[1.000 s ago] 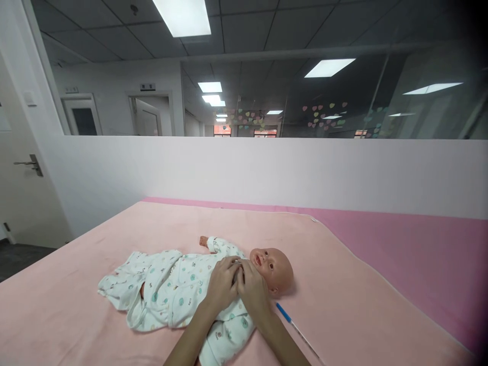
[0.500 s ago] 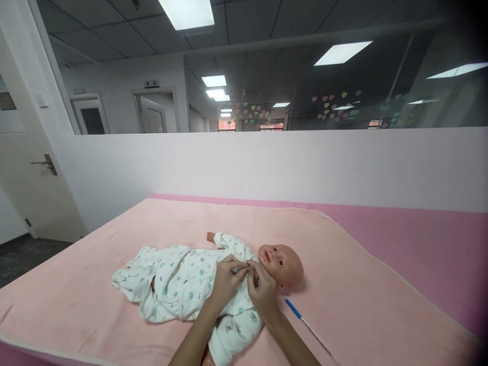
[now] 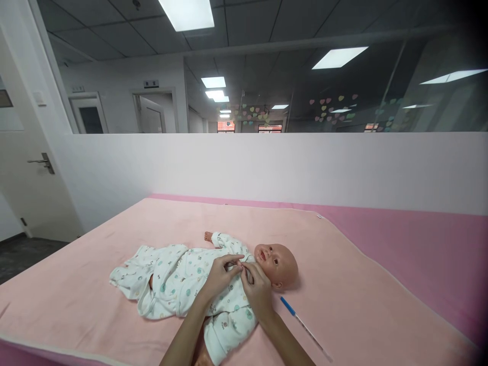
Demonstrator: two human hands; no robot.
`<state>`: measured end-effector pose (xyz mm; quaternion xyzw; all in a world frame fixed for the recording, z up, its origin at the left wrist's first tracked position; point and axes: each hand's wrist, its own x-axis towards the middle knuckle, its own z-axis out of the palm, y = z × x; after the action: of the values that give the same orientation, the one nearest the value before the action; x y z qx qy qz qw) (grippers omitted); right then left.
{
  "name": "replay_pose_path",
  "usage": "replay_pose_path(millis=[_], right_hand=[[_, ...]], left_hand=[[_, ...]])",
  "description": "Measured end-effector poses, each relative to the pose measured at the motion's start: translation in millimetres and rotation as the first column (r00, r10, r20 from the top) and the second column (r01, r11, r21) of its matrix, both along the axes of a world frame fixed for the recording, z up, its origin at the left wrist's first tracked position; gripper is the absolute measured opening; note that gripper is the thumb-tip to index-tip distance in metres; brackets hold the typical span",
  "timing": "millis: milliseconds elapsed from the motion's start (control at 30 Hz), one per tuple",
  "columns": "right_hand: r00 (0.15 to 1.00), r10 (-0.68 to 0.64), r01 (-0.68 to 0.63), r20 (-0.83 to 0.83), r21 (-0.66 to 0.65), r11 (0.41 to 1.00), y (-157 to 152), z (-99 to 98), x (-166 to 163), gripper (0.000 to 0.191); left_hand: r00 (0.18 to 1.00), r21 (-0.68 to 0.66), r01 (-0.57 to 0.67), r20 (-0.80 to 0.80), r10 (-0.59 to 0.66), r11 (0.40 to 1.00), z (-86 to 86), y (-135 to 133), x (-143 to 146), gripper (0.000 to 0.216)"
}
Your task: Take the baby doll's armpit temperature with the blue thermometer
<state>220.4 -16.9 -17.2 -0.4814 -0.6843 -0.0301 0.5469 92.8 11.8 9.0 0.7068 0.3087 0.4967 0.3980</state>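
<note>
A baby doll (image 3: 280,264) lies on its back, its head to the right and its face up. It wears a white printed romper (image 3: 179,274) with long sleeves. Over the upper chest, just below the chin, my left hand (image 3: 221,274) is closed in a pinch at the romper's neckline. My right hand (image 3: 258,290) meets it there, thumb and fingers also pinched together on the cloth. The fingertips nearly touch and cover the exact spot they grip. One doll arm (image 3: 209,236) stretches away from me; the other sleeve lies toward me beneath my forearms.
A thin clear rod with a blue end (image 3: 288,306) lies right of my right forearm. Under the doll spreads a peach-coloured pad (image 3: 362,300) over a pink surface (image 3: 430,239). Behind stands a low white wall (image 3: 267,168) with glass above; a door (image 3: 38,178) is at the left.
Both hands stay at the neckline while their fingers shift slightly; my left index finger now extends more toward the chin. The whole view has moved a little.
</note>
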Motion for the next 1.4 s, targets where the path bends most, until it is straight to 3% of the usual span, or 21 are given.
replay_pose_path(millis=[133, 300, 633, 967, 1133, 1300, 1400], right_hand=[[0.999, -0.031, 0.031, -0.039, -0.007, 0.999, 1.3, -2.3, -0.2, 0.015], [0.997, -0.038, 0.040, -0.069, 0.038, 0.998, 3.0, -4.4, 0.3, 0.012], [0.995, -0.036, 0.037, -0.091, 0.017, 0.999, 2.9, -4.2, 0.1, 0.013], [0.995, -0.040, 0.046, -0.088, 0.058, 0.997, 4.5, -6.2, 0.9, 0.011], [0.994, -0.053, 0.062, -0.100, 0.095, 0.994, 3.7, -8.7, 1.0, 0.016], [0.998, 0.024, -0.017, -0.066, 0.108, 0.994, 0.6, -10.2, 1.5, 0.017], [0.998, 0.040, -0.035, -0.052, 0.105, 0.994, -0.1, -9.9, 0.8, 0.017]], left_hand=[[1.000, 0.015, 0.014, -0.022, -0.014, 1.000, 1.5, -2.8, -0.5, 0.037], [0.997, 0.045, -0.072, -0.030, 0.073, 0.996, -0.7, -2.4, 2.3, 0.042], [0.978, 0.137, -0.116, -0.154, 0.137, 0.984, -0.9, -4.1, 4.3, 0.031], [0.995, 0.041, -0.098, -0.022, 0.099, 0.994, -0.9, -1.6, 5.5, 0.030], [0.997, -0.040, -0.077, 0.001, 0.077, 0.996, 9.4, 7.2, -16.7, 0.026], [0.918, 0.245, -0.110, -0.347, 0.193, 0.963, 14.5, -1.8, -49.0, 0.019], [0.893, 0.318, -0.104, -0.388, 0.229, 0.943, 7.6, -8.4, -56.5, 0.015]])
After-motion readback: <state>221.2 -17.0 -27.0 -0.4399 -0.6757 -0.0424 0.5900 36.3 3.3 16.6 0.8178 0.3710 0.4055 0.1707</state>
